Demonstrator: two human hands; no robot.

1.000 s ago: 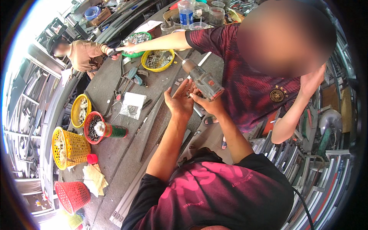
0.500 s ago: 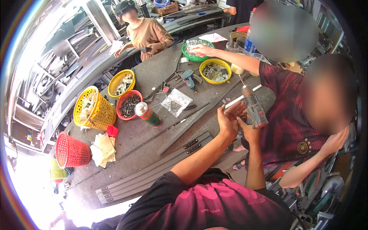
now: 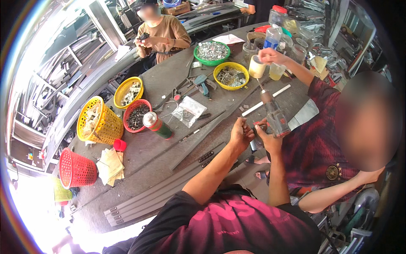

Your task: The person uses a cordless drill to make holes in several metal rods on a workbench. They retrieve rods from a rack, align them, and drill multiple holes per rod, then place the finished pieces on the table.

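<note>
R hand (image 3: 269,139) is wrapped round the grip of the grey-and-black drill (image 3: 277,116), fingers mostly hidden, bit aimed away over the near edge of the counter (image 3: 160,84). L hand (image 3: 243,133) is just beside it, fingers curled in, nearly a fist; can't tell if there's anything inside. Traffic ahead: a white rod (image 3: 253,109) lies slantwise on the counter, running behind the drill, and right past the bit tip stands a cream cup (image 3: 257,70) w/ a co-worker's hand (image 3: 272,56) at its top. That co-worker's dark red shirt (image 3: 313,148) fills the R side, close by the drill. L of the cup, a yellow basin (image 3: 237,88) of small metal pcs, then a green basin (image 3: 212,63), also full; water bottle (image 3: 272,38) behind the cup. Mid-counter: blue-green clamp (image 3: 204,84), clear plastic bag (image 3: 189,111) w/ bits in it. Far L it's packed: spray can (image 3: 157,125) up against a red basin (image 3: 134,130) of black pcs, tall yellow basket (image 3: 109,127) next door, red cap (image 3: 119,145), pale sheets (image 3: 111,167), red basket (image 3: 78,169). Grey bars (image 3: 160,192) lie side by side along the near edge, L forearm across them. In the bkgd, a person in brown (image 3: 163,31) holds a small black object (image 3: 144,37).
</note>
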